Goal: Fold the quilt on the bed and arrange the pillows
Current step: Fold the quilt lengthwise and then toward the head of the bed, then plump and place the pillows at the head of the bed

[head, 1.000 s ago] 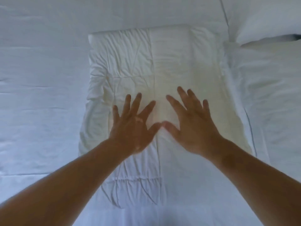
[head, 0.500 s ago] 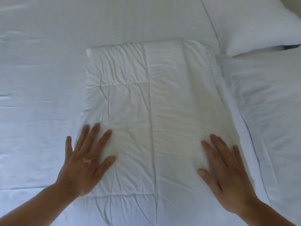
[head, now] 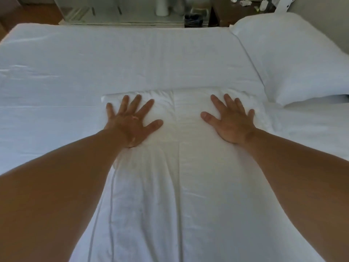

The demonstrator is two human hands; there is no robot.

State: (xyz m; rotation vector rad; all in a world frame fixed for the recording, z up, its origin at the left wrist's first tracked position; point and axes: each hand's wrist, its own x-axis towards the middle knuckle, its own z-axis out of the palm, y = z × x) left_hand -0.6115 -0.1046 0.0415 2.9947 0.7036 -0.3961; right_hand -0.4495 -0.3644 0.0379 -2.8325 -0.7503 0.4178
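Note:
The white quilt (head: 179, 167) lies folded into a long narrow strip down the middle of the bed, its far end near the picture's centre. My left hand (head: 130, 121) presses flat on the far left part of the strip, fingers spread and straight. My right hand (head: 230, 121) lies flat on the far right part, fingers also spread. A white pillow (head: 294, 59) sits at the right, just beyond the quilt's far right corner. Both forearms stretch out over the quilt.
The white bed sheet (head: 94, 63) stretches wide to the left and beyond the quilt. Past the far edge stand a glass-fronted unit (head: 113, 14), a dark bin (head: 193, 20) and a dark nightstand (head: 236, 12) with small items.
Both hands have slid from the near sides of the quilt up to its far end. The view has lifted, so the far bed edge and furniture now show.

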